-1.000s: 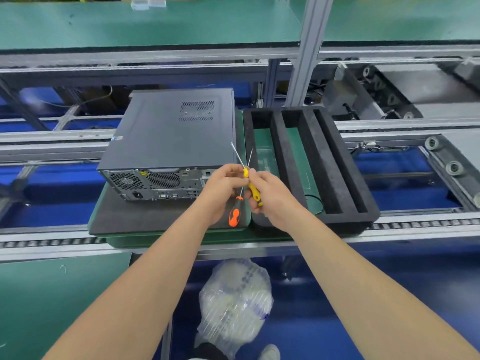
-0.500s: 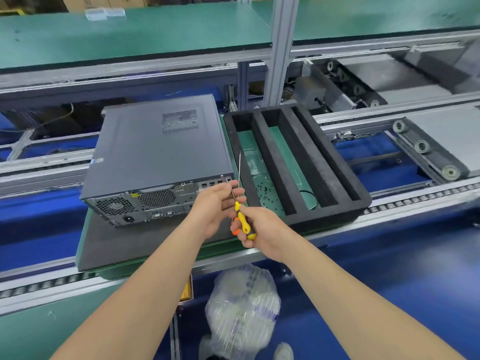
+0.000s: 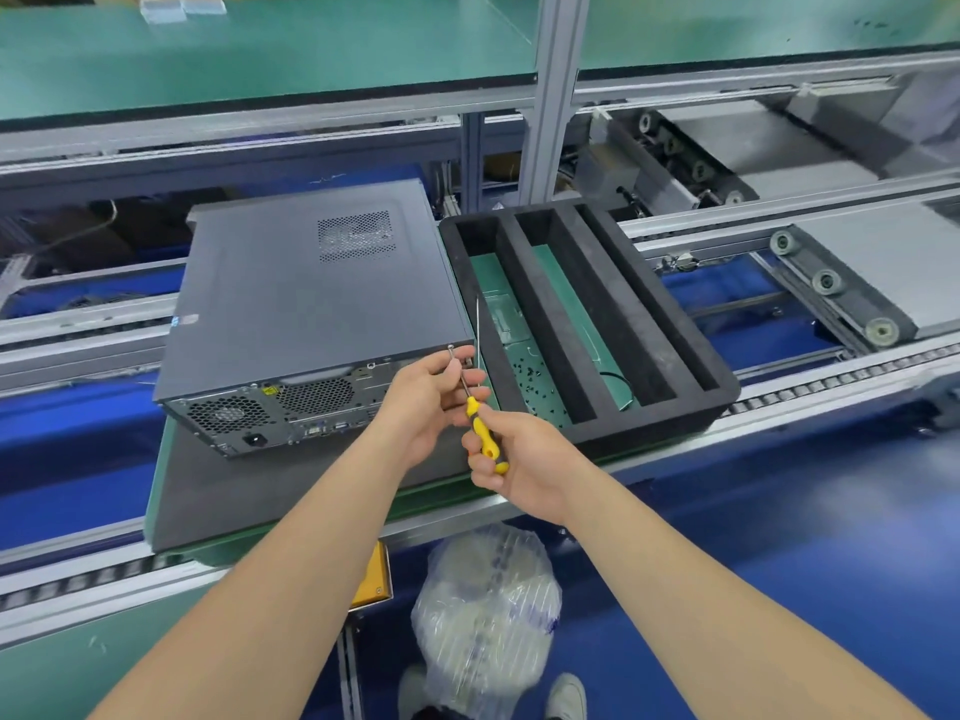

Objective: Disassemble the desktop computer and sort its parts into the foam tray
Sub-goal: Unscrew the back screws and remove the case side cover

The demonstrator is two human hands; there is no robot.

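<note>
Grey metal computer [image 3: 311, 304] lies flat on a dark mat [image 3: 218, 491], rear ports toward the person. Touching its right side sits the black foam tray [image 3: 670, 324]. The right hand [image 3: 524, 459] grips a yellow screwdriver [image 3: 483, 428], its tip at the computer's rear right corner. The left hand [image 3: 426, 402] curls its fingers round a thin shaft [image 3: 477, 324] that rises beside it.

- I see through one camera on the person's head.
- It looks forward and down, over the left arm [image 3: 291, 563] and right arm [image 3: 701, 589], at the computer [image 3: 311, 298] and foam tray [image 3: 670, 335].
- It is close; the arms fill the bottom.
- Its wide lens bends the far rails [image 3: 234, 142].
</note>
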